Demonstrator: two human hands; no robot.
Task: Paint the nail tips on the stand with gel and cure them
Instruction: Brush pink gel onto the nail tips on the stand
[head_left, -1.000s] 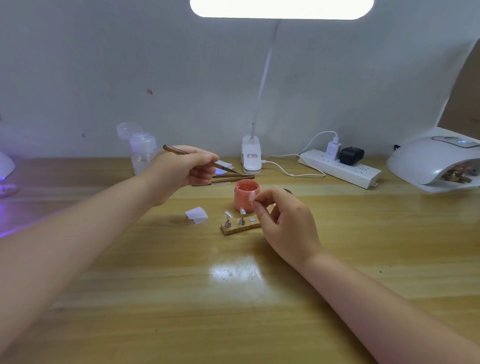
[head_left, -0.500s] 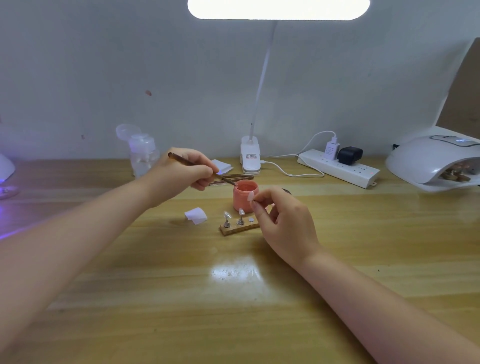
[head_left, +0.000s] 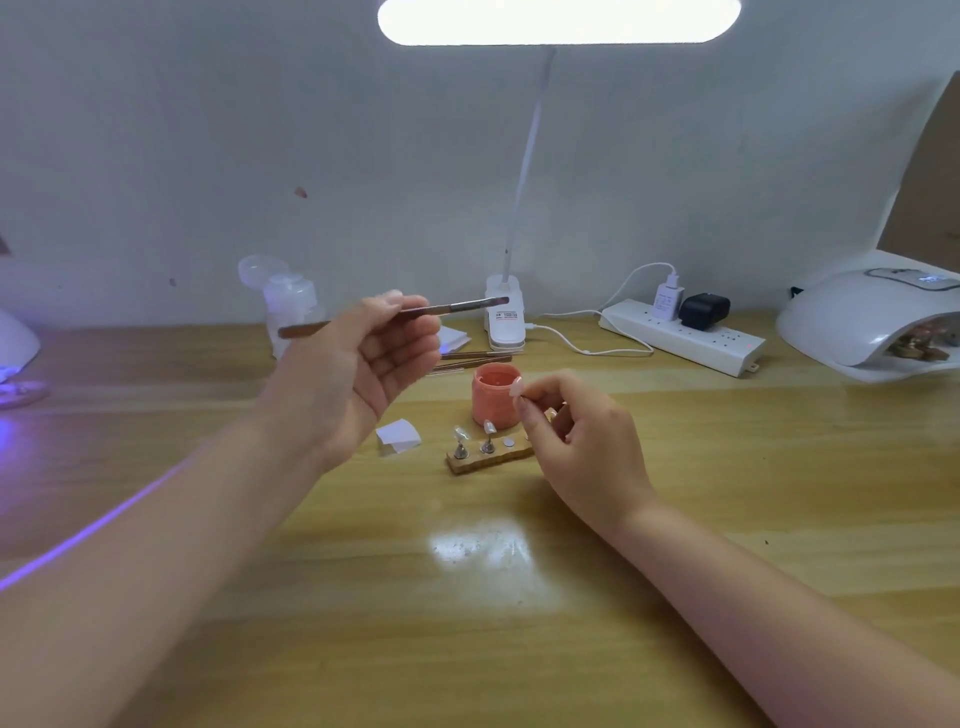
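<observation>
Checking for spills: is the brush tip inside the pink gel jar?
No, the left hand holds the brush raised, clear of the jar.

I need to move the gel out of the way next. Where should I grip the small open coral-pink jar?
Grip the small open coral-pink jar round its side wall, below the rim, coming from its left. It stands upright with wet gel exposed on top. The right hand and its pinched nail tip crowd its right side, and the wooden stand sits just in front.

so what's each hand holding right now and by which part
The left hand pinches a thin brown gel brush around mid-handle, bristles pointing right. The right hand pinches a small pale pink nail tip by its lower end.
</observation>
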